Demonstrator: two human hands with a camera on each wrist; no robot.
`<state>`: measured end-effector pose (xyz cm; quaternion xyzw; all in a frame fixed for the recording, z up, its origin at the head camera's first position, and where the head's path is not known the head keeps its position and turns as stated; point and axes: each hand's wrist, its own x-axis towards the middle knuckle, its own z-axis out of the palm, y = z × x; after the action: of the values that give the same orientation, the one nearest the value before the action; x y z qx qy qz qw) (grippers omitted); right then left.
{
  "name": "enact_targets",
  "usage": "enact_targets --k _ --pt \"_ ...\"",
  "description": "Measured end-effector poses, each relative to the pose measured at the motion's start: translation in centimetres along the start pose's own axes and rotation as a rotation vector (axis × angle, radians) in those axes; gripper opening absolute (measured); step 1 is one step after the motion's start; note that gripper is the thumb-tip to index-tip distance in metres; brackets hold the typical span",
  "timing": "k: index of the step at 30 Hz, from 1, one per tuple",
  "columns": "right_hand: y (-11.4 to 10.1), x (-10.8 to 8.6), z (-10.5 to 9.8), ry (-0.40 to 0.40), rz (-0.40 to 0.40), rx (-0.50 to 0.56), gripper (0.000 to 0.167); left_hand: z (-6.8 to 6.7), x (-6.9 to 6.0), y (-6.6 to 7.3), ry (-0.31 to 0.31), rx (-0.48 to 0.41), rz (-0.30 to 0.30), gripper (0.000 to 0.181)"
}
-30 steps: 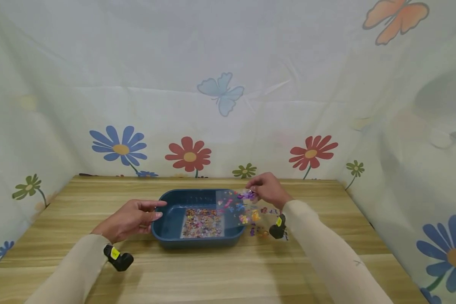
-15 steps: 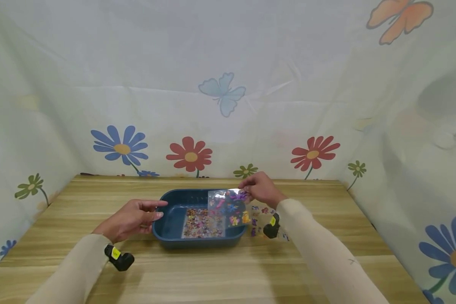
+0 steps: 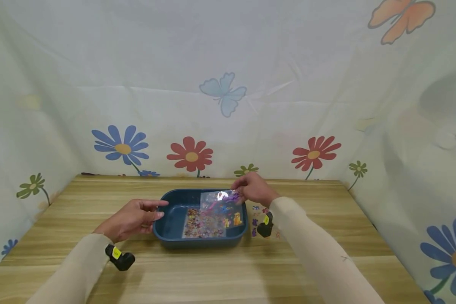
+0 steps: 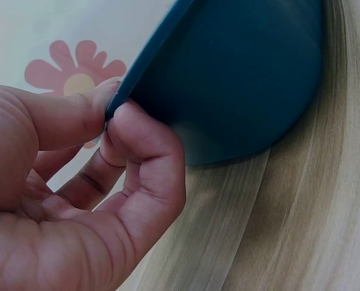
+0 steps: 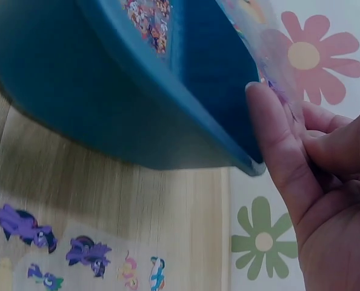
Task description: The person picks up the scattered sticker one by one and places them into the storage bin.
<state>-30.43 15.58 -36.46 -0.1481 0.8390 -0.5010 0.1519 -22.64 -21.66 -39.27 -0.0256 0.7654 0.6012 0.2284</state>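
A dark blue plastic basin (image 3: 199, 243) stands on the table, a sheet of tiny colourful stickers (image 3: 197, 226) lying flat inside it. My left hand (image 3: 131, 219) pinches the basin's left rim between thumb and finger, which the left wrist view shows close up. Over the right half of the basin, my right hand (image 3: 255, 188) holds a clear sticker sheet (image 3: 222, 207) with pony figures by its upper right corner. In the right wrist view, that sheet's edge is partly hidden behind my fingers (image 5: 271, 121).
Another clear sheet of pony stickers (image 5: 89, 254) lies on the wooden table (image 3: 197, 274), right of the basin and partly under my right wrist. A pale curtain (image 3: 156, 114) with flowers and butterflies hangs behind and along both sides.
My right hand has moved left with the clear sticker sheet, bringing it from beyond the basin's right rim to above its inside. My left hand has stayed at the rim.
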Motion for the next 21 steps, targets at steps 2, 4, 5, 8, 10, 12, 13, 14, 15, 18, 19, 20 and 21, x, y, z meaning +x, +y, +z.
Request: enact_targets --k 2,4,5,8,10,12,13,14,15,18,19,20,21 --pt "-0.1 0.2 0.2 -0.014 -0.001 -0.007 0.027 0.0 -0.1 0.0 0.000 -0.001 0.000 0.062" --pt "-0.2 0.3 0.4 -0.027 -0.009 -0.008 0.027 0.0 -0.1 0.1 -0.001 -0.002 0.001 0.062" --pt "-0.3 0.4 0.5 -0.034 -0.015 -0.009 0.026 0.0 -0.1 0.1 -0.002 -0.003 0.001 0.062" --pt "-0.4 0.6 0.9 -0.051 -0.017 -0.007 0.026 0.0 -0.1 0.0 -0.003 -0.004 0.004 0.062" --pt "-0.4 0.7 1.1 -0.064 -0.011 0.000 0.025 -0.1 0.0 0.0 -0.001 -0.003 0.005 0.062" --pt "-0.4 0.9 1.4 -0.076 -0.002 0.000 0.023 -0.1 0.0 0.0 0.003 -0.002 0.003 0.062" --pt "-0.4 1.0 1.5 -0.080 0.000 -0.001 0.023 -0.1 0.0 0.0 0.004 -0.001 0.004 0.062" --pt "-0.4 1.0 1.7 -0.083 0.004 -0.004 0.022 -0.1 0.0 0.0 0.005 -0.001 0.004 0.062" --pt "-0.5 1.1 1.8 -0.086 0.007 -0.004 0.022 -0.1 0.0 -0.1 0.004 -0.001 0.005 0.062" --pt "-0.6 1.1 2.3 -0.095 0.018 -0.003 0.022 -0.1 0.0 -0.1 0.000 0.001 0.009 0.061" --pt "-0.6 1.1 2.4 -0.100 0.017 -0.006 0.022 -0.1 0.0 -0.1 -0.001 0.002 0.010 0.061" --pt "-0.6 1.1 2.6 -0.103 0.018 -0.011 0.023 -0.1 0.0 -0.1 -0.002 0.004 0.011 0.061" --pt "-0.6 1.1 2.7 -0.107 0.016 -0.014 0.024 -0.1 0.0 -0.1 -0.002 0.004 0.011 0.061"
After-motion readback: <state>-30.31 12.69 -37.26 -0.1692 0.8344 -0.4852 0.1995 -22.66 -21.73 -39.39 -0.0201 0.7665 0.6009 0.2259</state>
